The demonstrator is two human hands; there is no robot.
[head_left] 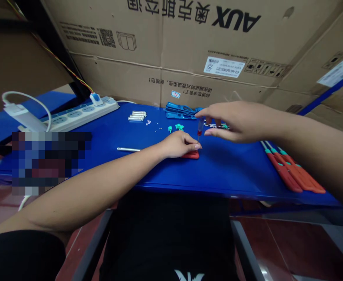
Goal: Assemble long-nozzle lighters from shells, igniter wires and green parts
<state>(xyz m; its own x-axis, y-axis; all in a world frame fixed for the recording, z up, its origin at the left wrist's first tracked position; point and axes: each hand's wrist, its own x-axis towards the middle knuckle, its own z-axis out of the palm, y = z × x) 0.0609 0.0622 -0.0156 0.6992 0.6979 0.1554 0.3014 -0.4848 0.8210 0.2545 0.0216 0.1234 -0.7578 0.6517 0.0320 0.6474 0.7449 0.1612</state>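
Note:
My left hand point(181, 144) is closed on a red handle piece point(191, 155) lying on the blue table, its fingertips pinched by the tip of a small screwdriver. A silver rod point(128, 149) sticks out to the left from under the hand. The screwdriver point(200, 127), with a clear and red handle, stands upright over the piece. Above it my right hand point(228, 121) has its index finger on the handle's top, with the thumb apart beside the handle. Most of the red piece is hidden under my left hand.
Blue plastic parts point(181, 111), green pieces point(179, 127) and silver cylinders point(137, 116) lie towards the back. Several red-handled lighters point(291, 171) lie at the right. A white power strip point(82, 113) is at the left, and a large cardboard box point(177, 47) stands behind the table point(230, 168).

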